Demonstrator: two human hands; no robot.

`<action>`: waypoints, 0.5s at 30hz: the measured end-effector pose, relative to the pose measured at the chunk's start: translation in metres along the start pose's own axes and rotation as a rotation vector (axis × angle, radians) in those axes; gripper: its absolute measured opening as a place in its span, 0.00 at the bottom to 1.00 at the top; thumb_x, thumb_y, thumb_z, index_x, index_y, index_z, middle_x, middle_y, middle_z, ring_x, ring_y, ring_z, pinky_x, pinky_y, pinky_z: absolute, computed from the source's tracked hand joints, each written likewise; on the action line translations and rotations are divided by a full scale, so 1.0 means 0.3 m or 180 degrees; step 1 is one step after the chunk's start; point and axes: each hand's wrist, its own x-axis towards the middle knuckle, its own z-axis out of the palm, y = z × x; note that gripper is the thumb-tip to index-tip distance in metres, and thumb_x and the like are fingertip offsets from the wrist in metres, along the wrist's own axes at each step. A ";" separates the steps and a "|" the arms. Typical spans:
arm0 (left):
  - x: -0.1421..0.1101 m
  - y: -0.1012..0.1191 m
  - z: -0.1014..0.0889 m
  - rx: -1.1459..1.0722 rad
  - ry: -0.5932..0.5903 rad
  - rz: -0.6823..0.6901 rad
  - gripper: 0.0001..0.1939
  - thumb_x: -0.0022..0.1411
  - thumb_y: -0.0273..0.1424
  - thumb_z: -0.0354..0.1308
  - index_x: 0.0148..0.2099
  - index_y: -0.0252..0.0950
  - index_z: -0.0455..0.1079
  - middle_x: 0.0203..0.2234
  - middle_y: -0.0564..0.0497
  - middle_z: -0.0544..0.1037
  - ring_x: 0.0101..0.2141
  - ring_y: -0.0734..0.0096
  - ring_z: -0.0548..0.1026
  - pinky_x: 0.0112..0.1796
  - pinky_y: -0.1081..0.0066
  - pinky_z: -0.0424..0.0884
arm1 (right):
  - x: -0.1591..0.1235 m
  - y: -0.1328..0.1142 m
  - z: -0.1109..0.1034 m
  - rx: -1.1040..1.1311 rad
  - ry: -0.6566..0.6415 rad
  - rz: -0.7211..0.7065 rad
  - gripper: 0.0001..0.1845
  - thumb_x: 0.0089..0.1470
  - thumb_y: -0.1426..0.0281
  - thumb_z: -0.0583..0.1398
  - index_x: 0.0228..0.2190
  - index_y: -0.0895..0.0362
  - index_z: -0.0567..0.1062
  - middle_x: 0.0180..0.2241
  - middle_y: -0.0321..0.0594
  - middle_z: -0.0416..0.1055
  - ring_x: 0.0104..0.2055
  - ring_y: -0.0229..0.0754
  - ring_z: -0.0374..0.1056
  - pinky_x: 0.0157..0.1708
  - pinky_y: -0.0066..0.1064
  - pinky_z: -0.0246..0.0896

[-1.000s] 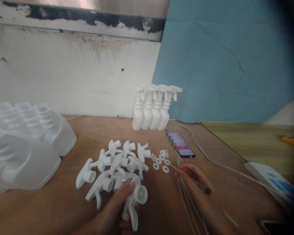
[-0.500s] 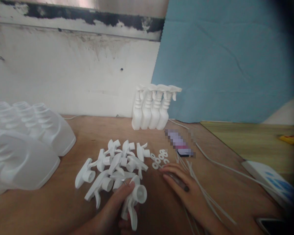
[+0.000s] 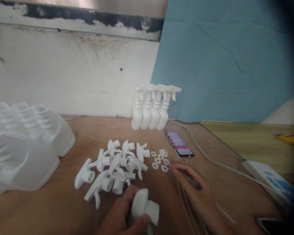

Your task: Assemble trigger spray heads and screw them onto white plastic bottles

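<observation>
My left hand [image 3: 127, 213], low in the middle, is closed round a white trigger spray head [image 3: 140, 204] whose round collar points right. To the right, my right hand [image 3: 192, 186] pinches a thin pen-like tool [image 3: 197, 186] with a dark rear end; its exact kind is unclear. The tool's tip is at the edge of a small pile of white ring washers [image 3: 158, 160]. Whether the tip touches one I cannot tell. Several more trigger spray heads [image 3: 105, 184] lie in a loose heap beyond my left hand.
Large white bottles [image 3: 56, 133] without heads stand at the left. Several smaller bottles with spray heads [image 3: 150, 114] stand in a row against the wall. A phone [image 3: 185, 151], thin white tubes [image 3: 186, 202], a white cable [image 3: 220, 164] and a blue-and-white box [image 3: 269, 179] are on the right.
My left hand has turned the spray head so its collar faces right, moving it slightly down and right. My right hand has drawn the tool rightward; the nearest washers have shifted a little.
</observation>
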 end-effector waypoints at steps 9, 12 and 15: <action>0.005 0.003 -0.045 0.3584 0.0432 0.1303 0.28 0.61 0.39 0.56 0.60 0.38 0.54 0.34 0.48 0.82 0.28 0.61 0.80 0.28 0.69 0.73 | -0.002 0.003 -0.006 0.0006 -0.0056 0.0162 0.07 0.55 0.61 0.62 0.31 0.51 0.76 0.37 0.37 0.75 0.44 0.46 0.70 0.47 0.32 0.63; 0.006 0.020 -0.065 0.4179 0.0791 0.1806 0.31 0.63 0.39 0.54 0.63 0.32 0.50 0.29 0.48 0.82 0.25 0.61 0.80 0.24 0.67 0.73 | 0.001 0.002 -0.008 -0.0049 0.0006 0.0212 0.09 0.53 0.59 0.63 0.31 0.52 0.77 0.36 0.38 0.75 0.43 0.48 0.71 0.47 0.34 0.64; 0.006 0.062 -0.093 0.4372 0.0912 0.1785 0.28 0.66 0.39 0.52 0.63 0.33 0.52 0.29 0.49 0.81 0.25 0.63 0.80 0.24 0.68 0.72 | 0.006 -0.008 -0.014 -0.0060 0.0121 0.0342 0.11 0.52 0.58 0.63 0.30 0.52 0.77 0.36 0.39 0.76 0.42 0.49 0.72 0.47 0.36 0.64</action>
